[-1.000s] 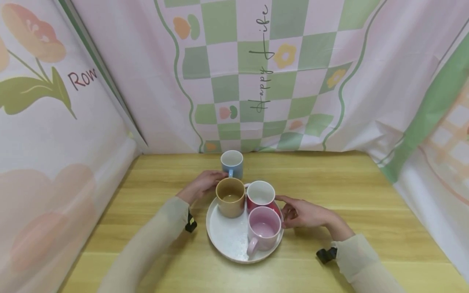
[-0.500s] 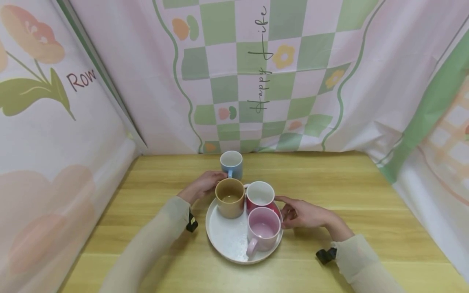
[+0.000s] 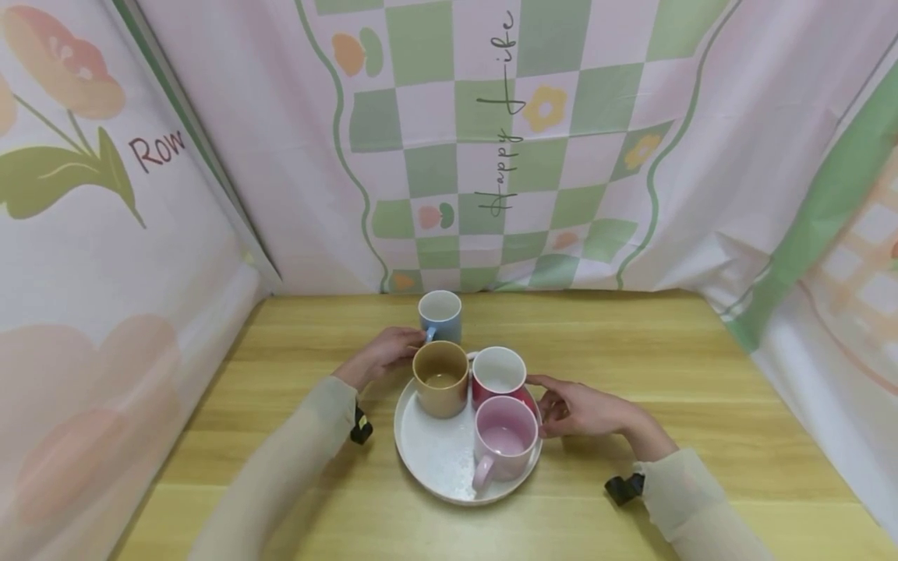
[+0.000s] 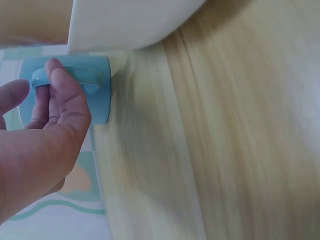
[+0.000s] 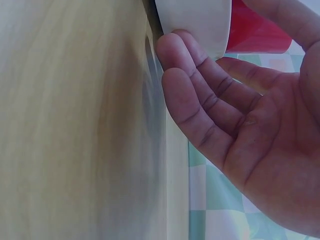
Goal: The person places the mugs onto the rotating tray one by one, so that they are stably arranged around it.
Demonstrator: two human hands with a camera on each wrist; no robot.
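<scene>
My left hand (image 3: pixel 384 354) holds the handle of a light blue mug (image 3: pixel 449 330) behind the tray. In the left wrist view its fingers (image 4: pixel 73 97) curl through the handle of this mug (image 4: pixel 101 110), which stands upright on the table. My right hand (image 3: pixel 585 409) rests at the right rim of a round white tray (image 3: pixel 438 467). The right wrist view shows its bent fingers (image 5: pixel 182 95) against the tray wall (image 5: pixel 195 20), not wrapped round anything. On the tray stand a tan mug (image 3: pixel 442 397), a red mug with white inside (image 3: pixel 500 374) and a pink mug (image 3: pixel 505 440).
The wooden table (image 3: pixel 316 499) carries the tray near its middle. A patterned cloth (image 3: pixel 533 171) hangs behind the table's back edge, with more cloth (image 3: pixel 105 312) at the left and right sides.
The blue mug has shifted slightly left and its handle has turned to the left, along with my left hand. My right hand and the tray stay where they were.
</scene>
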